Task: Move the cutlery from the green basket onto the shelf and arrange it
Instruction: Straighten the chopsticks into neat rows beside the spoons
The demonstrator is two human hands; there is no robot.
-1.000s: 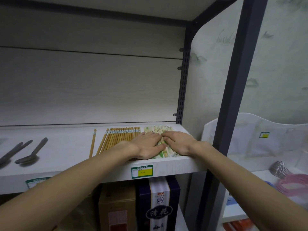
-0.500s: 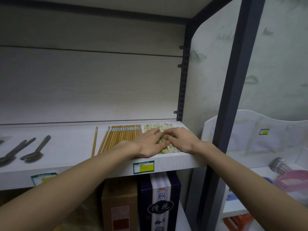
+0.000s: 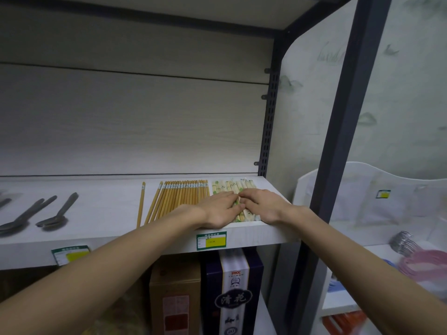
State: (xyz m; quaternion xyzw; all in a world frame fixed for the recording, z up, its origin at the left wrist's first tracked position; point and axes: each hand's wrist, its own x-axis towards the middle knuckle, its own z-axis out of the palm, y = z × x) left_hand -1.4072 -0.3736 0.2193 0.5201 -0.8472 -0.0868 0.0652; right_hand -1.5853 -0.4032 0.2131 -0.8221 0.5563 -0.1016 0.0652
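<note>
— Since the earlier frame, what has moved?

— Little: both hands stay on the wrapped chopsticks (image 3: 242, 188), fingertips a touch closer together, and the view has shifted slightly.

— Where do those lie?

— At the right end of the white shelf (image 3: 104, 209), packed side by side in green-and-white sleeves, running from the front edge toward the back panel.

— And the hands?

— The left hand (image 3: 221, 210) lies palm down over their left part, fingers straight and close together, pressing flat. The right hand (image 3: 263, 205) rests on the right part, fingers extended and together, tips meeting the left hand's tips over the middle of the row. Neither curls round anything.

— What sits beside them?

— Just to the left, a tight row of bare wooden chopsticks (image 3: 179, 199), partly under the left wrist, with a single chopstick (image 3: 140, 204) lying apart further left. Well apart, at the shelf's left end, grey metal spoons (image 3: 52, 213).

— Anything else?

— A green-and-yellow price label (image 3: 211, 241) on the shelf's front edge, another label (image 3: 70, 255) to the left, a brown box (image 3: 175, 298) and a dark box with white panel (image 3: 233, 291) below, and a dark metal upright (image 3: 348, 141) at right.
</note>
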